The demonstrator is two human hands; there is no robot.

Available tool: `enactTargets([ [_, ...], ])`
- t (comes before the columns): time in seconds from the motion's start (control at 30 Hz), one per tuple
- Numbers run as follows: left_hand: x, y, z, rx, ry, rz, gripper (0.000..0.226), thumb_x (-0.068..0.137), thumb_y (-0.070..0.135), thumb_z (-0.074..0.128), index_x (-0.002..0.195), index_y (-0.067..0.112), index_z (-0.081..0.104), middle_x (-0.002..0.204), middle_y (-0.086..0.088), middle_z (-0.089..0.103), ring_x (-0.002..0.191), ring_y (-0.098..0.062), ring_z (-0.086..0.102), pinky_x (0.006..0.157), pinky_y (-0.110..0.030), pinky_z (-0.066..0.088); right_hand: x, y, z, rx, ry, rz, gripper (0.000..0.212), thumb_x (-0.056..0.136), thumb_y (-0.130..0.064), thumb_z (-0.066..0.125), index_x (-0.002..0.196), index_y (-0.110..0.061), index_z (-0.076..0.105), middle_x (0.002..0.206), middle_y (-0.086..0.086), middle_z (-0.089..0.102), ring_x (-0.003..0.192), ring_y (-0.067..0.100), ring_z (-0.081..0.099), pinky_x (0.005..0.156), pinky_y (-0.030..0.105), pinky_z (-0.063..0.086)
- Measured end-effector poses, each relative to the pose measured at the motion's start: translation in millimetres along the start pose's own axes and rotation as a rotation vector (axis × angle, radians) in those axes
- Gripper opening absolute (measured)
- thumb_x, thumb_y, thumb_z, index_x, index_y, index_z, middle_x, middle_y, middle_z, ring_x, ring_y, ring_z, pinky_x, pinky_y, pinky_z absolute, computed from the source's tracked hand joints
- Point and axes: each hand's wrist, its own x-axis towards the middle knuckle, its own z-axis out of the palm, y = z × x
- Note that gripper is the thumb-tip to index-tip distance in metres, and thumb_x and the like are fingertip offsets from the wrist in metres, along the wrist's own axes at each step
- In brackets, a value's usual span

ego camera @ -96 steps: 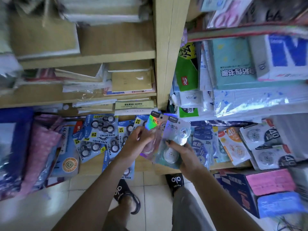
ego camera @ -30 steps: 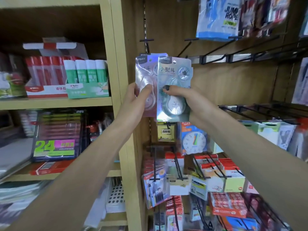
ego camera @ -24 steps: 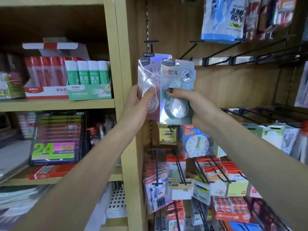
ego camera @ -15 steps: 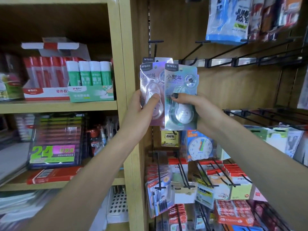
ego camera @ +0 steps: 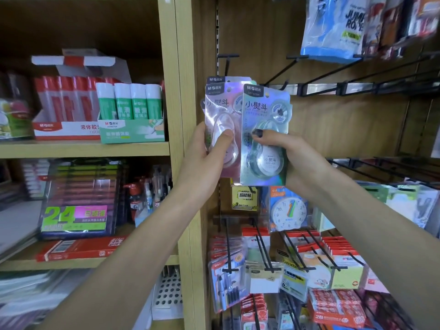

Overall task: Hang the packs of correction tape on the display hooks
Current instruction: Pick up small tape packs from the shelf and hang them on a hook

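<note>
No pack is hung yet, as far as can be seen. All correction tape is held in the hands, in front of the wooden back panel (ego camera: 333,129), frame centre.

Pink packs (ego camera: 223,115): a small stack, at least two header cards visible one behind the other; exact count cannot be told. The stack is gripped by the left hand (ego camera: 204,160), thumb pressed on the front blister, fingers hidden behind.

Teal pack (ego camera: 265,129): one card, overlapping the pink stack's right edge. It is pinched by the right hand (ego camera: 292,160), thumb across the blister, fingers curled behind.

Nearest free hook (ego camera: 227,61): at 12 o'clock from the pink stack, just above its top card, apparently empty. More bare hooks (ego camera: 281,70) are seen at 1–2 o'clock, along the metal rail (ego camera: 316,88). Card tops are held near hook level but not threaded; hang holes cannot be made out.

Judged progress: transport done, hanging not begun. Left to do: each card's hole to be lined up with a hook tip and slid on, then released. Pink and teal are probably to be split onto separate hooks.

Surroundings: jump rope bags (ego camera: 333,27) are hung at 1 o'clock; toy clock (ego camera: 289,211) and stocked hooks at 6 o'clock; glue sticks (ego camera: 131,103) on the shelf at 9 o'clock.
</note>
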Motion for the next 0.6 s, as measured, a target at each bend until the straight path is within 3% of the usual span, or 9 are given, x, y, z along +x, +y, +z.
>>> enactTargets([
  [0.13, -0.7, 4.9, 2.3, -0.005, -0.001, 0.000, 0.011, 0.108, 0.038, 0.050, 0.110, 0.047, 0.054, 0.119, 0.021, 0.067, 0.110, 0.003, 0.065, 0.090, -0.016, 0.048, 0.3, -4.6, 0.5, 0.037, -0.018, 0.012, 0.015, 0.093, -0.017, 0.068, 0.103, -0.013, 0.077, 0.097, 0.004, 0.080, 0.085, 0.018, 0.078, 0.072, 0.028, 0.063],
  [0.23, 0.7, 4.8, 2.4, 0.011, 0.015, -0.003, 0.010, 0.107, 0.036, 0.051, 0.109, 0.044, 0.057, 0.120, 0.015, 0.070, 0.112, -0.003, 0.067, 0.100, -0.026, 0.050, 1.8, -4.5, 0.6, 0.041, -0.016, 0.021, 0.012, 0.088, -0.019, 0.071, 0.096, -0.016, 0.079, 0.095, 0.002, 0.080, 0.083, 0.017, 0.077, 0.072, 0.028, 0.064],
  [0.33, 1.8, 7.2, 1.2, 0.009, 0.026, -0.013, 0.013, 0.106, 0.037, 0.053, 0.115, 0.035, 0.062, 0.114, 0.014, 0.072, 0.104, -0.001, 0.069, 0.093, -0.022, 0.053, 2.8, -3.1, 0.3, 0.076, -0.016, 0.035, 0.012, 0.090, -0.020, 0.070, 0.084, -0.022, 0.081, 0.092, 0.000, 0.080, 0.083, 0.017, 0.077, 0.073, 0.030, 0.063],
  [0.4, 3.9, 7.6, 0.3, 0.017, 0.034, -0.040, 0.020, 0.104, 0.042, 0.055, 0.119, 0.030, 0.062, 0.115, 0.011, 0.072, 0.105, -0.004, 0.070, 0.097, -0.028, 0.054, 3.5, -3.4, 0.6, 0.082, -0.002, 0.063, 0.009, 0.090, -0.022, 0.071, 0.094, -0.021, 0.080, 0.101, 0.002, 0.080, 0.094, 0.021, 0.077, 0.083, 0.037, 0.063],
  [0.5, 6.4, 8.9, 2.7, 0.055, 0.030, -0.085, 0.039, 0.096, 0.053, 0.057, 0.122, 0.023, 0.061, 0.121, 0.000, 0.072, 0.111, -0.018, 0.070, 0.105, -0.048, 0.053, 6.8, -2.3, 0.1, 0.081, 0.012, 0.103, 0.024, 0.087, -0.025, 0.075, 0.110, -0.017, 0.079, 0.124, 0.009, 0.077, 0.118, 0.032, 0.072, 0.107, 0.055, 0.054],
  [0.53, 6.9, 8.9, 3.7, 0.055, 0.029, -0.105, 0.041, 0.096, 0.053, 0.057, 0.123, 0.023, 0.061, 0.123, -0.001, 0.071, 0.112, -0.018, 0.069, 0.106, -0.048, 0.052, 7.0, -2.6, -0.4, 0.080, 0.019, 0.111, 0.022, 0.088, -0.025, 0.075, 0.108, -0.018, 0.080, 0.124, 0.009, 0.077, 0.117, 0.032, 0.073, 0.106, 0.055, 0.054],
  [0.6, 8.1, 8.3, 5.7, 0.047, 0.022, -0.136, 0.035, 0.100, 0.049, 0.057, 0.124, 0.023, 0.060, 0.124, 0.000, 0.070, 0.114, -0.017, 0.068, 0.108, -0.044, 0.051, 6.2, -3.5, -1.7, 0.093, 0.001, 0.115, 0.011, 0.091, -0.022, 0.072, 0.098, -0.019, 0.080, 0.109, 0.006, 0.079, 0.097, 0.025, 0.078, 0.090, 0.046, 0.063],
])
